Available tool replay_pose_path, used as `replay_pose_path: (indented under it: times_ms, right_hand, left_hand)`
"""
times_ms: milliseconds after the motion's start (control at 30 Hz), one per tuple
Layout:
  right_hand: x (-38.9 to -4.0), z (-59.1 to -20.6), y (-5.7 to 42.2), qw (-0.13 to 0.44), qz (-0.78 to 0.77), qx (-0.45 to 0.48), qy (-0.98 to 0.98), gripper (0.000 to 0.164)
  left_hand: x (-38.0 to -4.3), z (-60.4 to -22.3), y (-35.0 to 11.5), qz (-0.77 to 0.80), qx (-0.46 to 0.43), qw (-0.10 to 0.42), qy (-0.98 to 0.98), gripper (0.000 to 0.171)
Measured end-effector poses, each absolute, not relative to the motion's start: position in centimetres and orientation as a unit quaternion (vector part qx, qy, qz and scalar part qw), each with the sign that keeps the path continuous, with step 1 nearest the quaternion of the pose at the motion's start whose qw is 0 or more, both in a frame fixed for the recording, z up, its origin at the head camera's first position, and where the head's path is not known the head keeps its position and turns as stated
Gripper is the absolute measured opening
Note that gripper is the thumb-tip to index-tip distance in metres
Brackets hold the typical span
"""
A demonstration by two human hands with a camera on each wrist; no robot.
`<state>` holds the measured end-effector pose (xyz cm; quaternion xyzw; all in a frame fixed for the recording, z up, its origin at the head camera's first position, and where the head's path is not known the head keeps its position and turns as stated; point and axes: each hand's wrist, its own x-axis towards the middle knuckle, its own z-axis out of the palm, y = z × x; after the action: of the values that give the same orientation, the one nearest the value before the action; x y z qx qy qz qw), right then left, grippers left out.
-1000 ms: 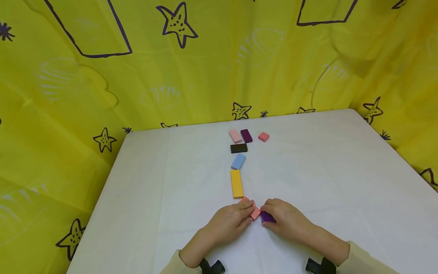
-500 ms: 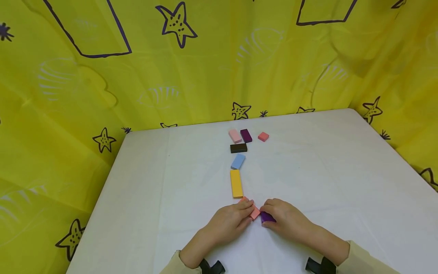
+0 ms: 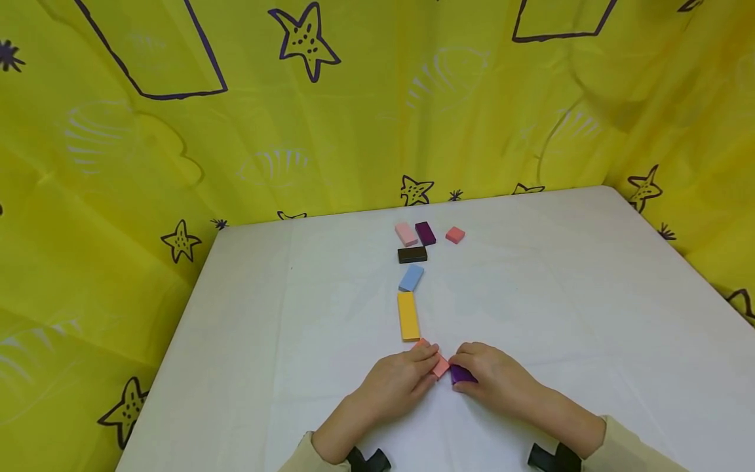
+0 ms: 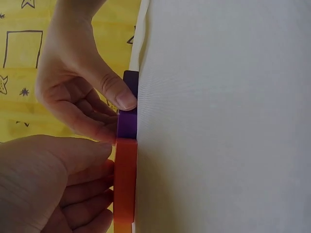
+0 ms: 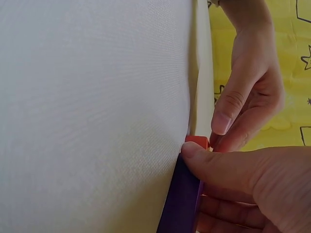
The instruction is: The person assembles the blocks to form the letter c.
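My left hand [image 3: 396, 382] rests its straightened fingers across the top of a coral block [image 3: 441, 368], its thumb along the near edge. Seen from the left wrist, the fingertips lie right at the top face of this block [image 4: 125, 179]. With thumb and fingers, my right hand [image 3: 498, 379] pinches a purple block [image 3: 462, 374] lying flat on the table. One end of the purple block [image 5: 179, 201] meets the coral block's near end, at an angle. Part of each block is hidden under the fingers.
Beyond the coral block, a yellow block [image 3: 408, 317], a blue block [image 3: 411, 278] and a black block [image 3: 412, 255] run away in a line. Farther back lie pale pink [image 3: 406, 234], dark purple [image 3: 425, 233] and small red [image 3: 455, 235] blocks. A yellow curtain [image 3: 354, 131] borders the white table [image 3: 330, 282].
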<state>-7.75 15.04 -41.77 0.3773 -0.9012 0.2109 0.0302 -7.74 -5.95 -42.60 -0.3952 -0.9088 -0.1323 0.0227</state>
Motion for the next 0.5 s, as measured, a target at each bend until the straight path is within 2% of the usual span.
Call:
replay_pose_path:
  times_ms: [167, 333, 500]
  right_hand:
    - [-7.81, -41.87, 15.10, 0.039, 0.215, 0.382, -0.898, 0.028]
    - [-7.84, -41.79, 15.12, 0.025, 0.219, 0.377, -0.900, 0.028]
    - [-8.12, -41.27, 15.42, -0.005, 0.221, 0.364, -0.905, 0.035]
  left_hand:
    - [-7.57, -42.40, -5.57, -0.090, -0.394, 0.042, -0.914, 0.035]
    - [-7.51, -42.32, -5.48, -0.084, -0.395, 0.055, -0.913, 0.034]
    - [-7.63, -42.46, -5.46, -0.098, -0.399, 0.082, -0.908, 0.033]
